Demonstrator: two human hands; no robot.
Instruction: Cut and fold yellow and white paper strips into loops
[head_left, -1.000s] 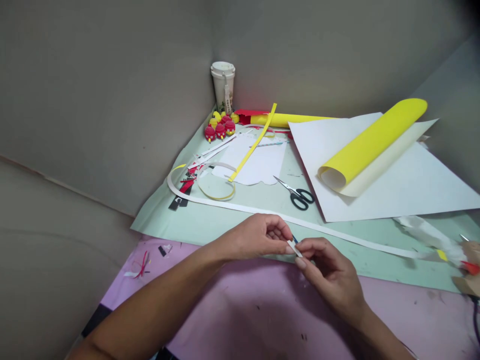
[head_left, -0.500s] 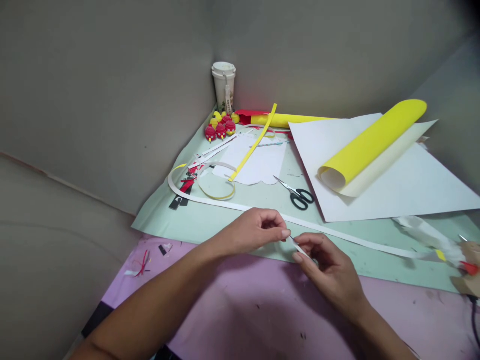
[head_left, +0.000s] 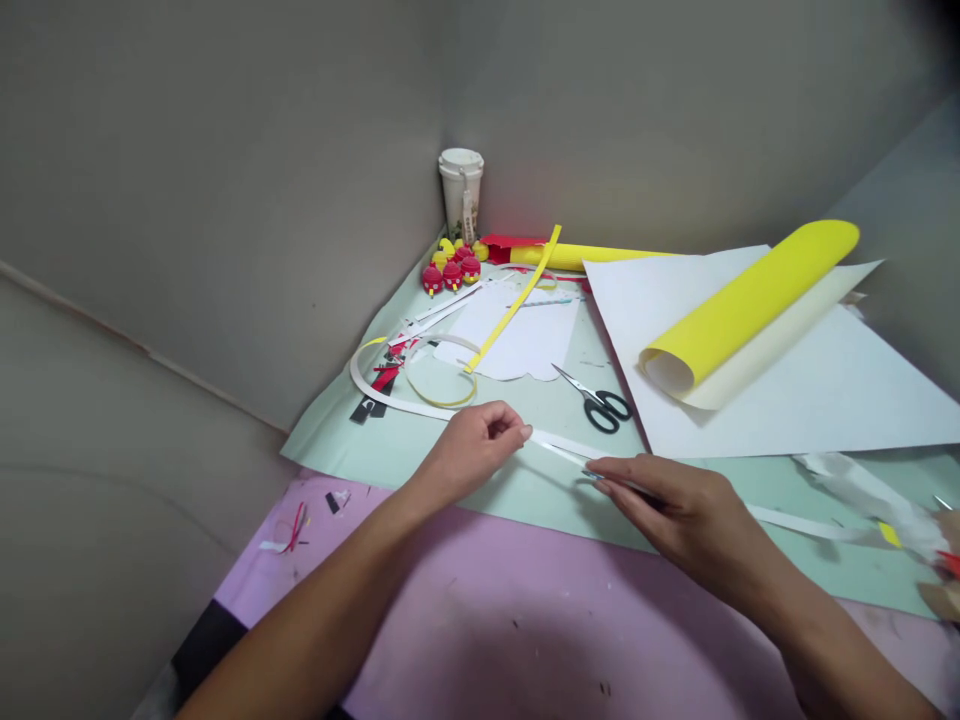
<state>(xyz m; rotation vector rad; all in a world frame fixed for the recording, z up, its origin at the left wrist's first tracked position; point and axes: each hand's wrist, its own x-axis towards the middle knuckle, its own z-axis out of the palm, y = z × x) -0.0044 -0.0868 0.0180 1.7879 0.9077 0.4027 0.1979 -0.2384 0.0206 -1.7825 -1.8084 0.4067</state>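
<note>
My left hand [head_left: 480, 442] is closed, thumb and finger pinching one end of a narrow white paper strip [head_left: 556, 451]. The strip stretches taut toward my right hand [head_left: 675, 495], whose straight fingers and thumb close on its other part; a small bluish spot shows at those fingertips, too small to name. Behind both hands a long white strip [head_left: 416, 407] runs across the green mat, curling up at its left end. Black-handled scissors [head_left: 600, 402] lie just beyond, blades slightly apart. A yellow strip [head_left: 517, 305] lies across a white sheet [head_left: 487, 335].
Several red and yellow coiled paper pieces [head_left: 452, 275] sit before a lidded white cup [head_left: 461, 190] in the corner. To the right, a yellow paper roll [head_left: 750, 310] rests on a large white sheet [head_left: 810, 400]. Scraps [head_left: 296, 530] lie at left on the pink cloth [head_left: 525, 620].
My hands have moved apart, the left one going left, so more of the white strip shows between them. My right hand's fingers have straightened. The view has shifted slightly.
</note>
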